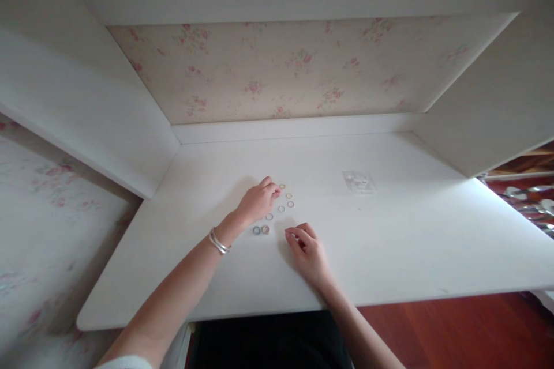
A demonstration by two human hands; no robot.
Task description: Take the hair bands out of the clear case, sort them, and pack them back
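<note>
While my left hand (258,200) pinches a ring at the cluster's 11 o'clock, about seven small rings (280,208) lie spread on the table (389,242); right hand (308,249) curled beside them, contents unclear.

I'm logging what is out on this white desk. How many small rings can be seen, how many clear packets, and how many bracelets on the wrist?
Small rings lying by the left hand: 7 visible; any under the hands cannot be told.
Clear packet: 1
Bracelet on the left wrist: 1
Total: 9
</note>
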